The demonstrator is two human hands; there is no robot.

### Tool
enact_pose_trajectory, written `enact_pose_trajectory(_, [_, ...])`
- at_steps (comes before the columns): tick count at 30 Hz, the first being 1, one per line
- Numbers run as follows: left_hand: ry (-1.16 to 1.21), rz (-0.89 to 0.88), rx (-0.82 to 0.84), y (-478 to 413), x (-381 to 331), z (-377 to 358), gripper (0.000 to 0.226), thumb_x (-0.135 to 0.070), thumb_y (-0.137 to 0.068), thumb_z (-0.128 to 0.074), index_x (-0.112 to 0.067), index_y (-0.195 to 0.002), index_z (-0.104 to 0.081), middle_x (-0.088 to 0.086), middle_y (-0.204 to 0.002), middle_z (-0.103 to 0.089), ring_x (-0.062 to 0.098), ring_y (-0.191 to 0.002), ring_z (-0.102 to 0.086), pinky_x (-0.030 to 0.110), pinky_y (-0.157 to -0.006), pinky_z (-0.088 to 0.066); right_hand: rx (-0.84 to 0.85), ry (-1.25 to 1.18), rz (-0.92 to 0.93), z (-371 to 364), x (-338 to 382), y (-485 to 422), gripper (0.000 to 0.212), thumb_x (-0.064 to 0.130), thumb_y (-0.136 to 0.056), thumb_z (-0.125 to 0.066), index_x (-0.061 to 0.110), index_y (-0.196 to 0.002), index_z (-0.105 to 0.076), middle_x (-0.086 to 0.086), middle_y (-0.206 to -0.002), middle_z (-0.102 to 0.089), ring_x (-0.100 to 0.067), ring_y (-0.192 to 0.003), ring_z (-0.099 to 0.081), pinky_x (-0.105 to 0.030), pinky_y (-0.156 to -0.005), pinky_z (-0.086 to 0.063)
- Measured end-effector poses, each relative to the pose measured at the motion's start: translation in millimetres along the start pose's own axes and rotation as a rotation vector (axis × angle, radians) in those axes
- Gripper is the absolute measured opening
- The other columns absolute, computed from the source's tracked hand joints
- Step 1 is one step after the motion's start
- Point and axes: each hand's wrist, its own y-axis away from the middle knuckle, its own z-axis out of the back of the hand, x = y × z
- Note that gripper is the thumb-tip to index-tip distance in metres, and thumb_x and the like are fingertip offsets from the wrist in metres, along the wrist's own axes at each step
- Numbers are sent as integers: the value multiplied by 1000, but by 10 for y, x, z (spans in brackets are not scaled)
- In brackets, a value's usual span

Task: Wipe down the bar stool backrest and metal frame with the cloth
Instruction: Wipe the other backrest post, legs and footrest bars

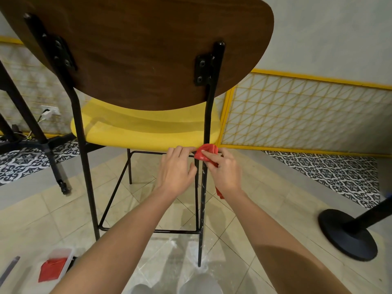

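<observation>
Cloth (206,153): bunched, pinched by right hand (227,174) against rear frame leg (204,192) for wiping. Left hand (176,169): relaxed fingers steadying seat (148,129) edge.

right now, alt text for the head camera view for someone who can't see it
A person's right hand holds a bunched red cloth against the bar stool's black metal frame just under the yellow seat. The left hand rests at the seat's edge beside it; the wooden backrest looms above.
</observation>
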Motion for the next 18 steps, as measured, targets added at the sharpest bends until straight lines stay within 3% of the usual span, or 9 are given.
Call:
enact_pose_trajectory(4, [63, 58, 7, 78, 37, -79, 37, -17, -84, -59, -12, -121, -58, 7, -108, -62, 28, -102, -54, 41, -85, -44, 174, 166, 30, -3, -18, 24, 31, 32, -91, -58, 33, -121, -62, 0, -118, -56, -22, -100, -58, -34, -74, -49])
enact_pose_trajectory(8, [151, 145, 51, 104, 57, -130, 42, -19, -88, -56, -16, -129, -51, 4, -120, -57, 22, -113, -48, 36, -96, -38, 314, 288, 83, -62, -115, 136, 33, 29, -92, -57, 33, -125, -59, -3, -116, -51, -24, -102, -56, -37, -73, -51])
enact_pose_trajectory(13, [179, 209, 104, 110, 107, -184, 44, -23, -90, -54, -18, -133, -47, 2, -127, -54, 21, -119, -45, 33, -98, -36, 97, 219, 207, -86, -155, 160, 30, 11, -72, -79, 20, -101, -73, -9, -93, -61, -28, -81, -62, -33, -45, -51])
enact_pose_trajectory(18, [172, 237, 125, 119, 149, -229, 45, -24, -90, -54, -17, -134, -46, 3, -128, -54, 21, -119, -45, 36, -99, -38, 52, 291, 277, -116, -205, 104, 37, 5, -66, -82, 20, -99, -73, -8, -93, -62, -26, -76, -58, -30, -40, -48])
